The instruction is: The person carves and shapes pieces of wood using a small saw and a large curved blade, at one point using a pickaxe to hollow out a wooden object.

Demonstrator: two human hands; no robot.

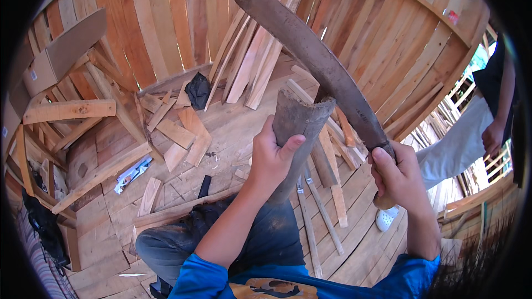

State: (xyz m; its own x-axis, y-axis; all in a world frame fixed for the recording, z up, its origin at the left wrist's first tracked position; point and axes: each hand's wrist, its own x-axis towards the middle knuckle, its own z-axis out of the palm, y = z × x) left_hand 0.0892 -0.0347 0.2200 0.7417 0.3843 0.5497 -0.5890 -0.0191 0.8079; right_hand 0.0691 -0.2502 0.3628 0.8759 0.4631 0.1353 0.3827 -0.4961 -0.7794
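Jutting above left hand [272, 152], grey-brown piece [299, 117], machete [324, 63] in right hand [400, 174]

Left hand [275, 152] grips grey-brown curved piece [302, 120]; right hand [396, 174] holds machete [328, 65], slanting up-left.

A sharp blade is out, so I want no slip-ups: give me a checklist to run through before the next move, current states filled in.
1. Right hand wrapped around the handle of the machete: ok.
2. Left hand gripping the dark grey curved piece, below its upper end, where the blade crosses in view: ok.
3. Blade touching the piece: cannot tell from this one view.
4. Hand protection: not ok, both hands are bare.
5. Bystander kept back: not ok, I'd say; a person stands on the right, seemingly close.
6. Piece's lower end braced on the legs: cannot tell.
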